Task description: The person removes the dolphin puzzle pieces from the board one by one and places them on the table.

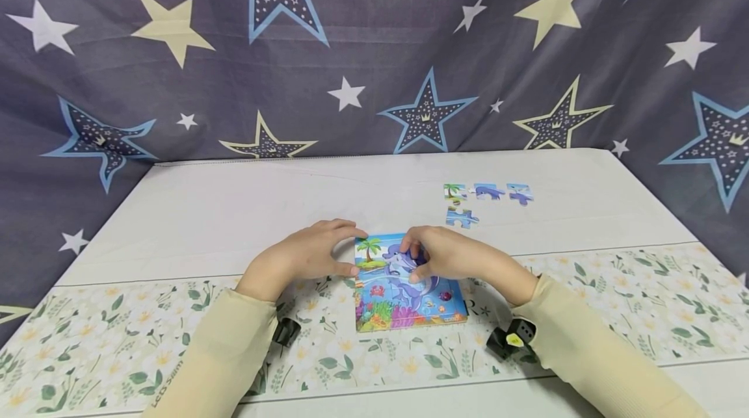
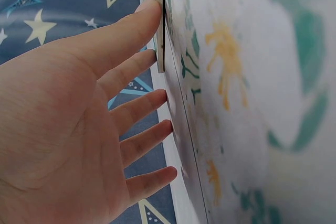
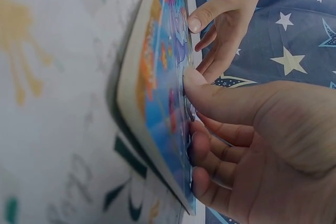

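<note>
A jigsaw puzzle board (image 1: 377,314) with a dolphin, palm tree and coral picture lies flat on the table in the head view. My left hand (image 1: 313,252) is at its left side, thumb and index fingertip right at the edge; the other fingers extend loosely in the left wrist view. Over the board's upper right part, my right hand (image 1: 447,254) pinches a puzzle piece (image 3: 190,109) between thumb and curled fingers, close to the surface. Most of that piece is hidden by the fingers.
Behind the board at the right lie several loose puzzle pieces, among them a palm tree piece (image 1: 453,192), a dolphin piece (image 1: 487,192) and a blue piece (image 1: 460,217). A floral cloth strip (image 1: 328,353) crosses the white table (image 1: 246,203). A star-patterned curtain (image 1: 374,47) hangs behind.
</note>
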The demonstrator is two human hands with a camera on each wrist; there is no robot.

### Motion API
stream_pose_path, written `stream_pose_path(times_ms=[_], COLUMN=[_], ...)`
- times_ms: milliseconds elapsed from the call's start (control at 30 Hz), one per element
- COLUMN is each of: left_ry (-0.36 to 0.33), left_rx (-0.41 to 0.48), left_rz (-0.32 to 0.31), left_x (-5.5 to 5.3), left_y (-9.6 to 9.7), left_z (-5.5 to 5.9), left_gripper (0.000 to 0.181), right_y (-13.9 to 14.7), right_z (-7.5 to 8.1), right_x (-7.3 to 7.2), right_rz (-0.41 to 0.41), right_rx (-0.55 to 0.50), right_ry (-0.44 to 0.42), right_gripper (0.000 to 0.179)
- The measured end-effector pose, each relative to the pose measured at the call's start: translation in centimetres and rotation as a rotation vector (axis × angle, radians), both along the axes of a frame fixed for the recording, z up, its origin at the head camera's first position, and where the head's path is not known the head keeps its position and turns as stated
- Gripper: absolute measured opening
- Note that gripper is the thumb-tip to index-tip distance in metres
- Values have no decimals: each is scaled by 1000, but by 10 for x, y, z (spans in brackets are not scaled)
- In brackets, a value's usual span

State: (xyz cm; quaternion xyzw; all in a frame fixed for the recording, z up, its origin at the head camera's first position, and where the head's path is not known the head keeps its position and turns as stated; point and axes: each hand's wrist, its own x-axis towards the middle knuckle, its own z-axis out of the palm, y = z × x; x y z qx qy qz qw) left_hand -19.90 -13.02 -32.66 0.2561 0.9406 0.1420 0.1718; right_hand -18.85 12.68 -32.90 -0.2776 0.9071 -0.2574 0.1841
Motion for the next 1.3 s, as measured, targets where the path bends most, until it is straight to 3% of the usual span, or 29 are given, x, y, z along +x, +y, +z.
stream_pose_path(times_ms=[967,1300], left_ry=[5,0], left_rx=[-6,-3], left_rz=[6,4], left_x=[0,0], left_y=[-2,0], left_z=[1,-1], left_gripper=[66,66], right_y=[1,4], right_z=[5,5], right_x=[-2,-3], right_rz=[75,106], right_rx=[-44,-79], right_ry=[-30,2], right_gripper=[39,39])
